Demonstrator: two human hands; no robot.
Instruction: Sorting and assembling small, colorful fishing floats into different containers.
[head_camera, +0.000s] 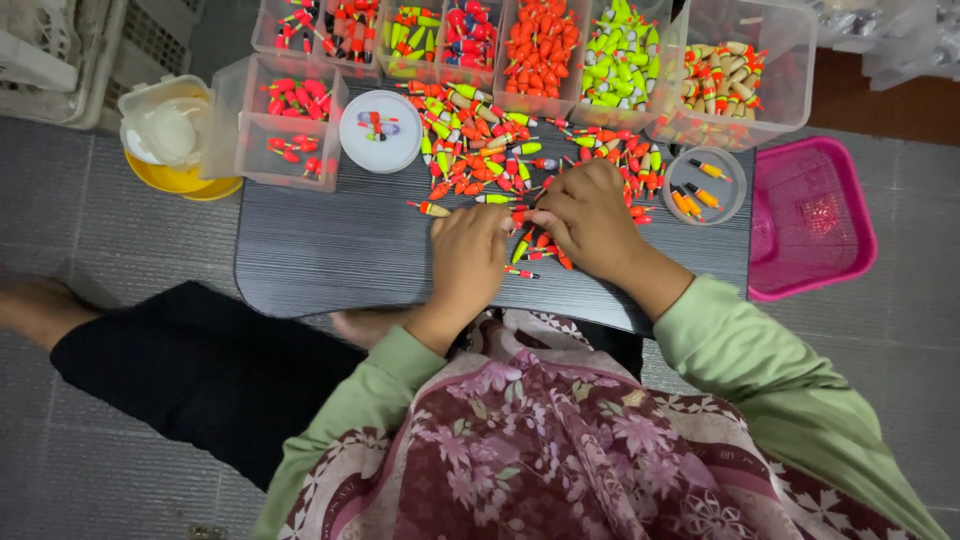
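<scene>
From the head camera, left hand (468, 258) and right hand (588, 218) side by side on a low dark table (320, 245), fingers curled down onto scattered orange-and-green fishing floats (478, 160) — whether anything is pinched, cannot tell — clear sorting boxes (740, 60) behind, pink basket (810, 215) to the right.

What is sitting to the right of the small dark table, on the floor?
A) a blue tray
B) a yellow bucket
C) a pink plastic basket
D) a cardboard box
C: the pink plastic basket sits beside the dark table at its right edge, past the round dish of fishing floats.
</scene>
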